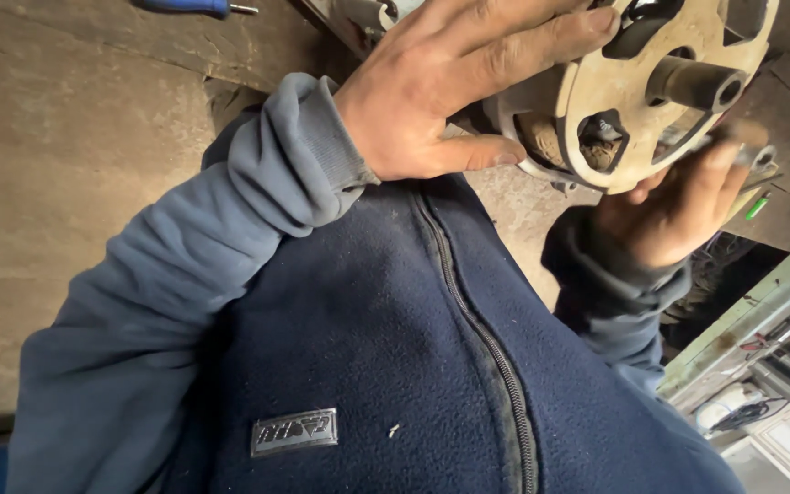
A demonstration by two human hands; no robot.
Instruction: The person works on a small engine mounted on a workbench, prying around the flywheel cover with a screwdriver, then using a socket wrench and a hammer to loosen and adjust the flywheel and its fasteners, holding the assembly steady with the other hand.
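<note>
A round, dirty metal disc (596,101) with cut-out holes and a short dark shaft (695,84) sticking out of its centre fills the upper right. My left hand (441,87) lies flat across its left rim, fingers spread over the top edge and thumb pressed along the lower edge. My right hand (678,206) cups the disc from underneath at the right, fingers curled up around its lower rim. Both arms wear blue fleece sleeves. The back of the disc is hidden.
My dark blue zipped jacket (395,366) takes up the lower middle. A worn concrete floor (66,137) lies at the left, with a blue tool handle (189,5) at the top edge. A green metal frame (752,320) and cables sit at the lower right.
</note>
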